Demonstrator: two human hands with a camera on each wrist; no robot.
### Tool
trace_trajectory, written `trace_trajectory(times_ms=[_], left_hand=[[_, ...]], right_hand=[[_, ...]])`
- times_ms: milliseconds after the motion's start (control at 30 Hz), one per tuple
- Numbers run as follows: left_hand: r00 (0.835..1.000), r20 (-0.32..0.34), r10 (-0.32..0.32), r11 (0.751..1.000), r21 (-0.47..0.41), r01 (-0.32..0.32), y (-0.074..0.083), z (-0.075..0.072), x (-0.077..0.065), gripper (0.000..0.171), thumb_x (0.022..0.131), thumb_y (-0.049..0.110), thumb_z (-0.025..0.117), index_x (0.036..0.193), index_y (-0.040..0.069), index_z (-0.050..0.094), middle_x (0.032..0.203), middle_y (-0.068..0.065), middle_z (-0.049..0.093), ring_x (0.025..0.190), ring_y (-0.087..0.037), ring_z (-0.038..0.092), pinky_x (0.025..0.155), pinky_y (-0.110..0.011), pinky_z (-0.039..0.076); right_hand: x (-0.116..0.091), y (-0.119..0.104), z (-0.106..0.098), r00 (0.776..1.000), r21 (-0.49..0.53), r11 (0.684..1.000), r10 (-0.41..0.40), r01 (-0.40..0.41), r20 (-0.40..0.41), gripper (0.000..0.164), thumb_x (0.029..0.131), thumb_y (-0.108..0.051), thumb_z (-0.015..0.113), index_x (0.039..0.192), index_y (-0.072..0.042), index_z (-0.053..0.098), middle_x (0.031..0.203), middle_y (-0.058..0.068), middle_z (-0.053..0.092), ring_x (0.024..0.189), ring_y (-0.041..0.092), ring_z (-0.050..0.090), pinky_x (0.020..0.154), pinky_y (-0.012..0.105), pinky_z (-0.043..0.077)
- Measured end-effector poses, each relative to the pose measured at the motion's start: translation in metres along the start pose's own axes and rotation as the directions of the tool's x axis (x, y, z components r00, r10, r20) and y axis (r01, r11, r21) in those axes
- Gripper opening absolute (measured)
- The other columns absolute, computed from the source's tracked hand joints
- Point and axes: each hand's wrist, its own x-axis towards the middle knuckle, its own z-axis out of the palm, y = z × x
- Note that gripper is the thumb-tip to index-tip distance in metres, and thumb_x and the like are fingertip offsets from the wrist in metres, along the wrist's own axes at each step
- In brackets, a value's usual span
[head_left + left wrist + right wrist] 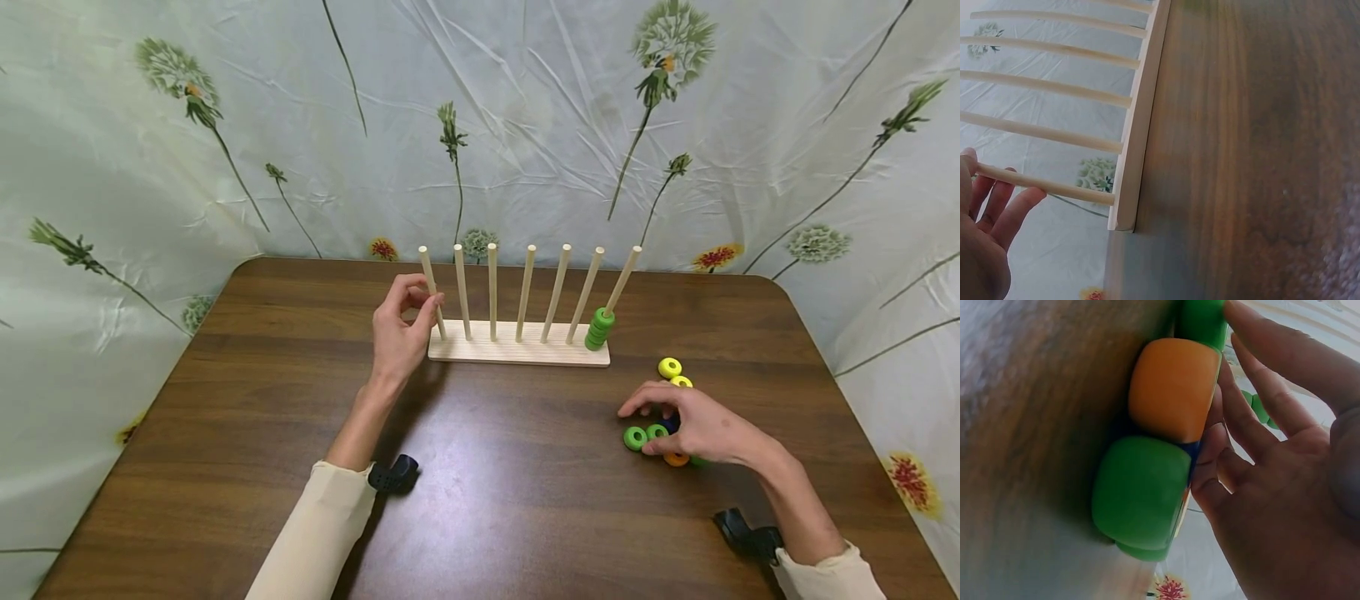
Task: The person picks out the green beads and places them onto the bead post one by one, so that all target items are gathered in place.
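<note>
A pale wooden stand (517,354) with a row of upright pegs sits toward the back of the table. My left hand (401,329) pinches the leftmost peg (1066,187) between thumb and fingers. Several green rings (598,331) are stacked at the foot of the rightmost peg. To the right, my right hand (701,425) is over a loose group of rings, fingers spread and gently bent. Its thumb tip is right at a green ring (628,432). An orange ring (1175,387) and another green ring (1141,494) lie beside the palm; a dark blue one is partly hidden under the fingers.
Two yellow rings, one (670,360) farther back than the other, lie beyond the right hand. The brown wooden table (510,500) ends at a flower-patterned cloth (525,125) that hangs behind and at both sides.
</note>
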Motion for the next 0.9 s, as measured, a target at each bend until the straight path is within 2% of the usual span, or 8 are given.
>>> trace_trajectory(times_ms=[33, 233, 400, 533, 667, 767, 900], left_hand=[[1.0, 0.001, -0.001, 1.0, -0.003, 0.001, -0.0001, -0.0001, 0.0, 0.019, 0.097, 0.003, 0.072, 0.113, -0.002, 0.062, 0.085, -0.022, 0.068, 0.076, -0.026, 0.065, 0.056, -0.021, 0.061], [1.0, 0.001, -0.001, 1.0, -0.001, 0.001, 0.0006, -0.0006, 0.0004, 0.019, 0.096, 0.004, 0.072, 0.112, -0.001, 0.062, 0.083, -0.022, 0.067, 0.075, -0.028, 0.065, 0.056, -0.029, 0.063], [1.0, 0.003, -0.003, 1.0, 0.011, 0.003, 0.001, -0.001, -0.0002, 0.02, 0.097, 0.006, 0.073, 0.113, 0.0, 0.063, 0.084, -0.023, 0.068, 0.075, -0.029, 0.066, 0.056, -0.022, 0.061], [1.0, 0.005, 0.002, 1.0, 0.023, -0.002, 0.0001, -0.001, -0.0003, 0.02, 0.097, 0.006, 0.073, 0.113, 0.0, 0.062, 0.084, -0.021, 0.068, 0.076, -0.033, 0.066, 0.056, -0.033, 0.064], [1.0, 0.004, 0.005, 1.0, 0.03, -0.005, 0.0002, -0.001, -0.0002, 0.019, 0.097, 0.005, 0.072, 0.113, 0.0, 0.063, 0.084, -0.02, 0.068, 0.076, -0.031, 0.067, 0.057, -0.042, 0.064], [1.0, 0.001, 0.005, 0.999, 0.034, -0.005, 0.0003, -0.001, 0.0, 0.018, 0.097, 0.005, 0.072, 0.112, 0.0, 0.063, 0.084, -0.019, 0.069, 0.075, -0.026, 0.067, 0.057, -0.043, 0.064], [1.0, 0.004, 0.003, 0.999, 0.037, -0.003, -0.0005, -0.0013, -0.0003, 0.019, 0.097, 0.006, 0.072, 0.113, 0.0, 0.063, 0.083, -0.021, 0.068, 0.074, -0.025, 0.066, 0.056, -0.038, 0.064]], right_hand=[[0.0003, -0.0004, -0.0002, 1.0, 0.001, 1.0, 0.008, -0.008, 0.008, 0.038, 0.082, -0.02, 0.089, 0.117, -0.019, 0.073, 0.113, -0.001, 0.073, 0.097, 0.007, 0.059, 0.077, 0.023, 0.049], [0.0026, -0.0017, 0.0001, 0.997, 0.009, 0.998, 0.061, -0.061, 0.045, 0.037, 0.083, -0.017, 0.088, 0.116, -0.017, 0.073, 0.108, -0.003, 0.073, 0.092, 0.005, 0.057, 0.077, 0.022, 0.051], [0.0041, -0.0021, 0.0011, 0.995, -0.014, 0.996, 0.087, -0.087, 0.046, 0.035, 0.084, -0.018, 0.087, 0.117, -0.016, 0.073, 0.103, -0.007, 0.072, 0.089, 0.002, 0.057, 0.073, 0.022, 0.051], [0.0046, -0.0031, 0.0006, 0.996, -0.012, 0.996, 0.085, -0.085, 0.007, 0.037, 0.084, -0.018, 0.087, 0.118, -0.015, 0.073, 0.1, -0.007, 0.072, 0.087, 0.002, 0.059, 0.07, 0.022, 0.051], [0.0048, -0.0034, -0.0009, 0.995, -0.014, 0.996, 0.084, -0.085, -0.048, 0.038, 0.083, -0.017, 0.088, 0.118, -0.015, 0.073, 0.096, -0.006, 0.07, 0.085, 0.005, 0.06, 0.066, 0.021, 0.05], [0.0049, -0.0023, -0.0017, 0.993, -0.022, 0.996, 0.088, -0.09, -0.085, 0.038, 0.084, -0.017, 0.088, 0.119, -0.016, 0.073, 0.094, -0.005, 0.069, 0.083, 0.004, 0.06, 0.065, 0.021, 0.051], [0.0052, -0.0013, -0.0009, 0.988, -0.04, 0.996, 0.076, -0.082, -0.136, 0.038, 0.086, -0.016, 0.086, 0.121, -0.014, 0.071, 0.098, -0.005, 0.071, 0.084, 0.001, 0.062, 0.069, 0.022, 0.055]])
